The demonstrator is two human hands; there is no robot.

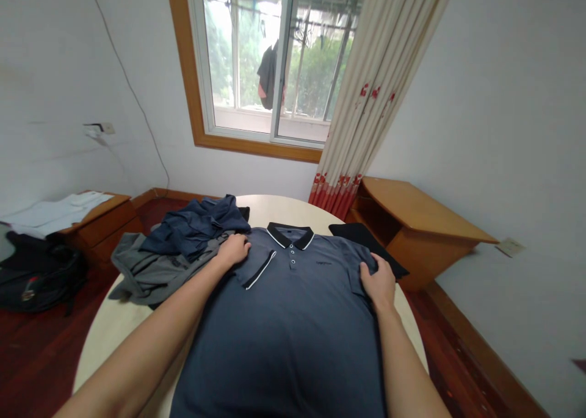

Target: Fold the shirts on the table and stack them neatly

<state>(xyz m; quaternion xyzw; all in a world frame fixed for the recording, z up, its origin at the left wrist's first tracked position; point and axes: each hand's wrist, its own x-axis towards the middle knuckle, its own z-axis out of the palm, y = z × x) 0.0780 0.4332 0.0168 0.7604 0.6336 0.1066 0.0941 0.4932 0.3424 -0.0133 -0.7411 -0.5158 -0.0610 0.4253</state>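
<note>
A dark grey-blue polo shirt (293, 332) lies front side up on the round table, with a black, white-edged collar and a buttoned placket. Its left-hand sleeve (260, 270) is folded inward over the chest, showing a black and white cuff. My left hand (234, 250) is closed on the shirt's edge near that shoulder, fingertips partly hidden. At the opposite sleeve, my right hand (379, 279) grips the fabric, thumb on top and fingers curled at the outer edge. The shirt's hem runs out of view at the bottom.
Crumpled navy and grey clothes (158, 271) are heaped at the table's left. Flat black fabric (366, 244) lies at the right, behind the shirt. The pale round table (98, 345) stands near a wooden desk (425, 213), a curtain (361, 100) and a black bag (41, 274).
</note>
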